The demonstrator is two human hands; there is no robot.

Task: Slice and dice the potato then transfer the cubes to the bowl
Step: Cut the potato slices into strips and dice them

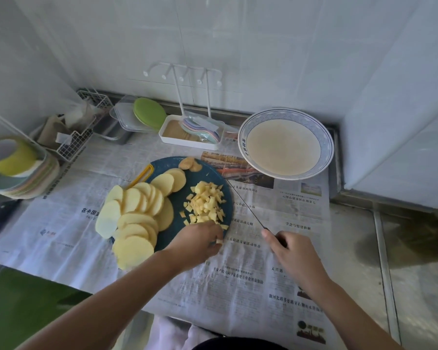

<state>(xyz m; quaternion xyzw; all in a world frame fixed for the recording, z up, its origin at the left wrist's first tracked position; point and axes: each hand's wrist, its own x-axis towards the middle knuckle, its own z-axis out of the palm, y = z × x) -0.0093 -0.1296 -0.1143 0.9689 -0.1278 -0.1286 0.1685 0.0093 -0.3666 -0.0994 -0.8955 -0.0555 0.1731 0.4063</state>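
A round dark-blue cutting board (202,175) lies on newspaper. Many pale yellow potato slices (134,215) are piled over its left half and spill past its edge. A heap of small potato cubes (206,203) sits on its right half. My left hand (200,239) rests at the board's near right edge, fingers curled round a few cubes. My right hand (292,251) grips the handle of a thin knife (245,205), whose blade points up toward the bowl. The blue-rimmed bowl (245,127) stands empty at the back right.
A yellow peeler (141,176) lies at the board's far left edge, with potato end pieces (190,164) at the far edge. A white tray (187,144), green lids (148,113), a wire basket (74,142) and stacked plates (23,178) line the back and left. Tiled walls enclose the counter.
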